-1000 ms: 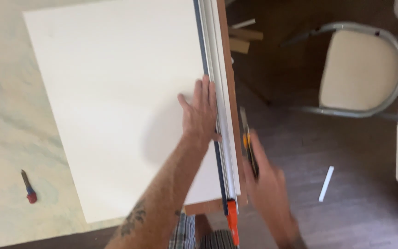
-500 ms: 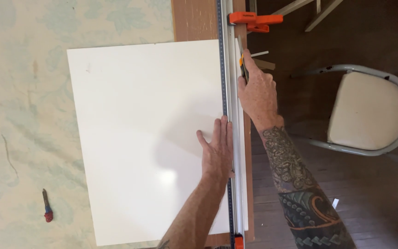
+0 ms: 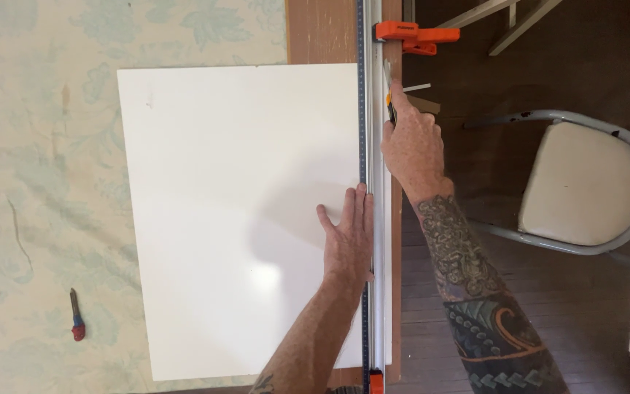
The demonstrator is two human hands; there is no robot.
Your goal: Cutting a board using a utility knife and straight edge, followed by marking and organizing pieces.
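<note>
Pressing flat, open left hand (image 3: 349, 244) on white board (image 3: 242, 219) beside metal straightedge (image 3: 375, 182); right hand (image 3: 411, 142) gripping utility knife (image 3: 389, 95) near orange clamp (image 3: 413, 34); folding chair (image 3: 585, 186) standing beyond the straightedge.

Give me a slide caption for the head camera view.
Left hand presses white board beside clamped straightedge; right hand grips utility knife.

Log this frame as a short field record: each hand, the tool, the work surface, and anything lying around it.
left hand: flat on the white board, beside the straightedge
right hand: grips a utility knife at the straightedge's far end
clamp: orange, at the straightedge's top end
table: pale patterned cover
small red-handled tool: left of the board
chair: right, on dark floor
</note>
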